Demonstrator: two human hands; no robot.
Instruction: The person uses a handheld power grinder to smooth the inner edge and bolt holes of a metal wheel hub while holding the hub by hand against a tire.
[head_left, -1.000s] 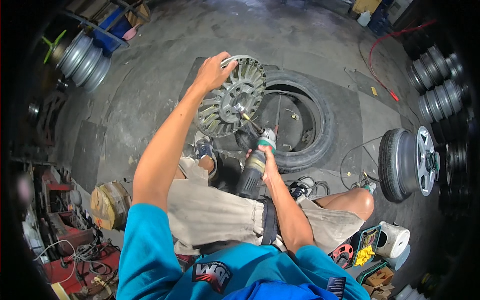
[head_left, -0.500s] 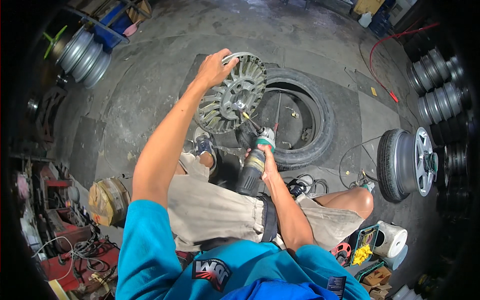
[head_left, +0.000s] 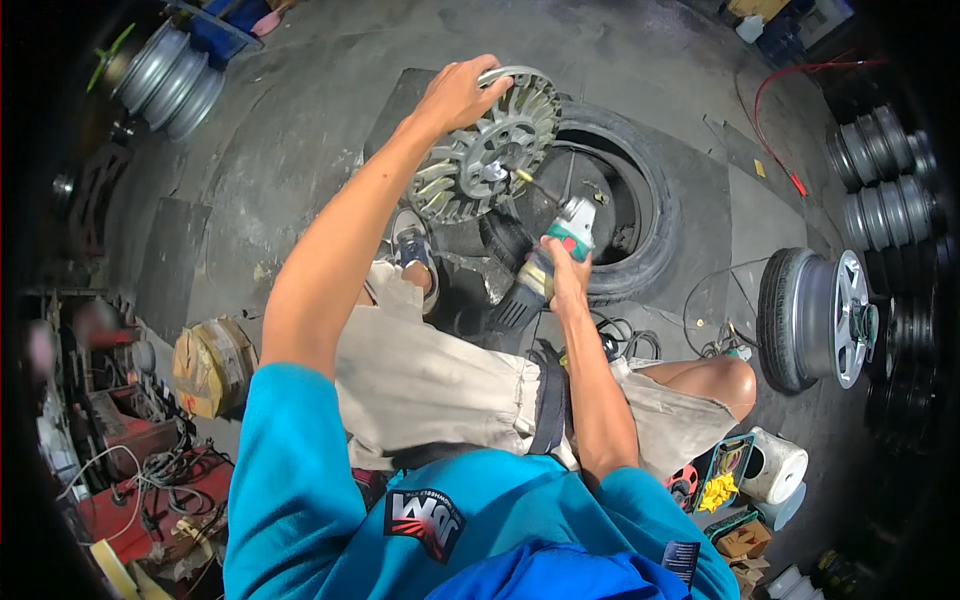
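Observation:
Gripped at its upper rim by my left hand (head_left: 465,95), a grey multi-spoke wheel face (head_left: 470,165) stands tilted, its spokes turned toward me. My right hand (head_left: 568,270) is wrapped round a power grinder (head_left: 540,275) with a green, grey and black body. From the grinder's head a thin shaft reaches to the middle of the wheel face, where its tip is at the centre hub; whether it touches cannot be made out. Behind the grinder a black tyre (head_left: 655,200) lies flat on the floor.
To the right stands a silver wheel with a tyre (head_left: 785,320). Stacked rims (head_left: 885,215) line the right side, and more rims (head_left: 170,80) sit at upper left. A taped round package (head_left: 213,368) is by my left side. Cables (head_left: 635,340) lie near my right foot.
The wheel face, my left hand and the grinder have shifted up and to the right in view. The grinder is tilted more to the right. Both hands keep their hold.

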